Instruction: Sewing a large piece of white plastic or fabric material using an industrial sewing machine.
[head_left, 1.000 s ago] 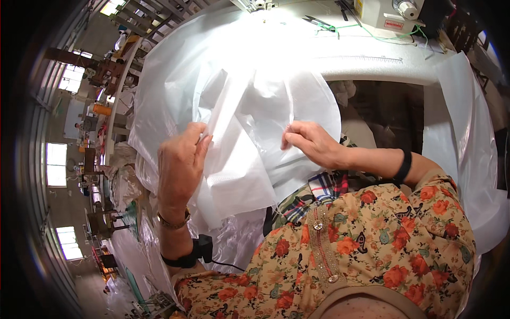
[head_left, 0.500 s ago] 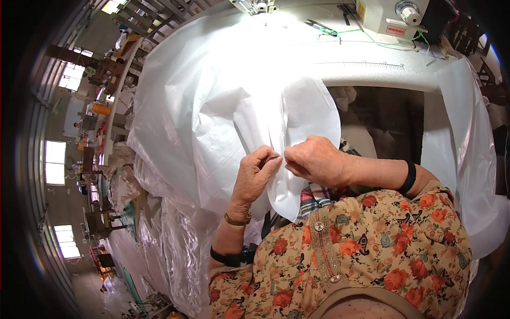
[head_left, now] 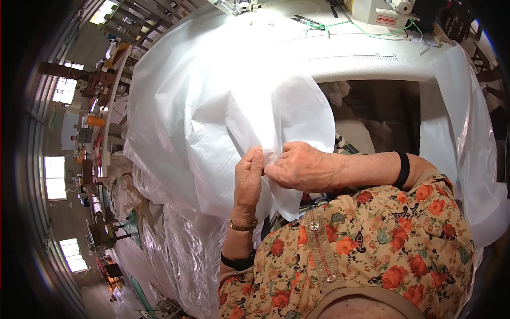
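A large white translucent plastic sheet (head_left: 207,138) drapes over the front of the sewing machine table and down toward my lap. Both hands pinch one gathered edge of it, close together in front of my chest. My left hand (head_left: 248,173), thumb up, is closed on the sheet at the left of the fold. Against it, my right hand (head_left: 297,166) has its fingers curled round the same fold from the right. The fingertips partly hide the edge between them. Toward my lap, a loose end of the sheet hangs below the hands.
A sewing machine (head_left: 380,11) stands at the back, its needle area (head_left: 243,6) brightly lit. Dark snips (head_left: 308,23) and green thread (head_left: 345,25) lie on the white tabletop (head_left: 366,68). More plastic sheeting (head_left: 465,143) hangs at the right. Crumpled clear film (head_left: 180,255) lies lower left.
My hands have come together, the right one moving left to meet the left one. The left hand's fingers have turned upright on the sheet. The whole view has shifted slightly.
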Demonstrator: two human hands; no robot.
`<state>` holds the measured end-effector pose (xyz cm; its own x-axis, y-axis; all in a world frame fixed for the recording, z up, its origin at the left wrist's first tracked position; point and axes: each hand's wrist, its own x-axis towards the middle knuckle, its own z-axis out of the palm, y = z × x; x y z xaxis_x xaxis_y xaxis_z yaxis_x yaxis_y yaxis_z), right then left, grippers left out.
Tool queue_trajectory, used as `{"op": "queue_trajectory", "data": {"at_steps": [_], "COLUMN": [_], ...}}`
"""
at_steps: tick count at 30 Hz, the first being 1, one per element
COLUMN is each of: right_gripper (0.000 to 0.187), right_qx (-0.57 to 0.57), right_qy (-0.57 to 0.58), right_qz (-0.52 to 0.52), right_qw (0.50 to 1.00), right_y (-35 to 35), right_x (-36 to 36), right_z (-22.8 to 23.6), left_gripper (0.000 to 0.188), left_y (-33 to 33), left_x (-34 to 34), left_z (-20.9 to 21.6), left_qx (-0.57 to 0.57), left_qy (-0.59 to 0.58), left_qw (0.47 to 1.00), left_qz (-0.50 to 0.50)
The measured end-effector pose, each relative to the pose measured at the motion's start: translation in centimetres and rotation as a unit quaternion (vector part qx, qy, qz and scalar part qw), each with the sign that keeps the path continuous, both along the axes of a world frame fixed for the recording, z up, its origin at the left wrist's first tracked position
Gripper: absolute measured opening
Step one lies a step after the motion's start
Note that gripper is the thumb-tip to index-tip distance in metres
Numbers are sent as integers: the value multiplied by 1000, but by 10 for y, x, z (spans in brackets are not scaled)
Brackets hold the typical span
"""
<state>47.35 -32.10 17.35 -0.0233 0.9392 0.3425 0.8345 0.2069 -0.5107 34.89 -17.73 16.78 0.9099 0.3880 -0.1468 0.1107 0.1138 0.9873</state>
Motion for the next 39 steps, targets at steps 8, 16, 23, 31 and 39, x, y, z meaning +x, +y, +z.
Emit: {"op": "queue_trajectory", "data": {"at_steps": [8,16,23,31,39], "right_gripper": [23,17,14,33,17], "right_qx": [203,8,79,172,31], "right_qy": [154,82,-29,6,162], "right_qz": [-33,-8,-26,-464,-184], "right_qw": [966,997,996,869,969], "right_y": [6,98,44,-55,-49], "right_x": [12,-16,28,62,35], "right_z": [-9,-49,-29,-65,13], "left_gripper": [12,13,7,10,12], "left_y": [11,25,11,-5,-11], "left_x": [4,9,17,19,24], "left_z": [24,70,50,34,41], "left_qx": [94,309,226,110,138], "left_qy": [-11,-7,10,-33,-16], "left_qw": [994,946,973,992,990], "left_qz": [54,100,48,43,19]}}
